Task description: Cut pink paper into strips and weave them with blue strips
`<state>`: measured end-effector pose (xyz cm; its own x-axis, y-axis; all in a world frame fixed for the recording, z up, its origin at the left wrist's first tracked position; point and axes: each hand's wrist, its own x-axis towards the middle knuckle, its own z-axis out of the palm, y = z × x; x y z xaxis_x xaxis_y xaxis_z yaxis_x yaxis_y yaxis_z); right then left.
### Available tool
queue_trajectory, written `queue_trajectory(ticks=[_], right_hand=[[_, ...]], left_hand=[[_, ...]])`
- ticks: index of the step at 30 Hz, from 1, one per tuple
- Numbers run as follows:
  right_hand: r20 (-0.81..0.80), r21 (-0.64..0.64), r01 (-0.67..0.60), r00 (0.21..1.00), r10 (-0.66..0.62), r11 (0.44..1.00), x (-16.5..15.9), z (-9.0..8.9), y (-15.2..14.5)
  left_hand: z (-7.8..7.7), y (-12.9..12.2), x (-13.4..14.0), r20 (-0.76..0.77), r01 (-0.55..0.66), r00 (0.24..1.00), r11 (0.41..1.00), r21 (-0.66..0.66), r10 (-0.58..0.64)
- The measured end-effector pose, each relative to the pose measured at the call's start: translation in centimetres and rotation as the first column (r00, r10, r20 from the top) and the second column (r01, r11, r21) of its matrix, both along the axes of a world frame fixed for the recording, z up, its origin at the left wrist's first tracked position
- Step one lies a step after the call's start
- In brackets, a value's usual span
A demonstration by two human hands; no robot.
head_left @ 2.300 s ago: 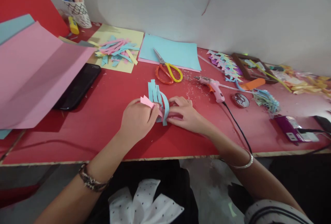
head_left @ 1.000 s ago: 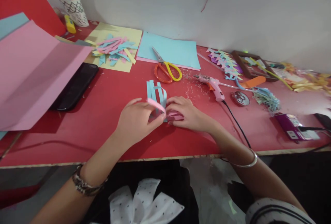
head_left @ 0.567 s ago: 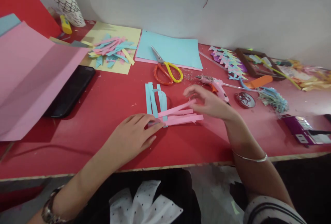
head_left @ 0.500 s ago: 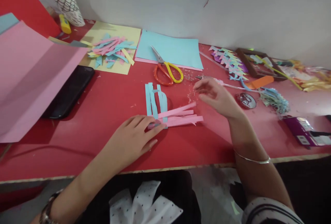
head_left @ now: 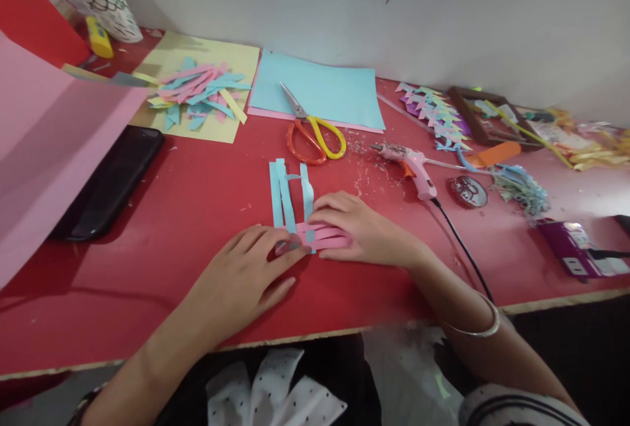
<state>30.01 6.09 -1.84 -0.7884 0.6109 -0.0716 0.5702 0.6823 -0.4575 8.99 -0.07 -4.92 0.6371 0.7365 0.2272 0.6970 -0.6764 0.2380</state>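
Observation:
Light-blue paper strips lie side by side on the red table, their lower ends crossed by pink paper strips. My left hand rests over the left ends of the pink strips, its fingers stretched out and pressing them down. From the other side, my right hand closes its fingers around the free right ends of the pink strips. My fingers partly hide the crossing. Beyond the strips lie scissors with one red and one yellow handle. A pink glue gun lies to the right.
Loose cut strips are heaped on a yellow sheet. Blue sheets lie by the wall. At left, a pink sheet overhangs a black phone. A black cord and a purple box are at right.
My right hand has come down and left, from above the glue gun onto the pink strips, uncovering the gun. My left hand stays on the strips. The camera view has shifted slightly.

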Motion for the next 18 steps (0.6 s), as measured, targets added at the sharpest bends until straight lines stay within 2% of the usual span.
queue_trajectory(ticks=[3,11,18], right_hand=[[0.037,-0.005,-0.022,0.999,0.022,1.0,0.09,0.18,-0.09],[0.016,-0.011,-0.033,0.999,0.033,0.999,-0.06,0.05,-0.21],[-0.056,-0.037,-0.028,0.998,0.026,0.999,0.01,-0.28,0.08]], left_hand=[[0.05,0.02,-0.07,0.01,0.004,1.0,1.0,-0.023,-0.004],[-0.07,0.07,-0.16,0.037,0.006,0.999,0.999,-0.041,-0.005],[-0.11,-0.36,-0.51,0.041,0.016,0.999,0.999,0.03,-0.017]])
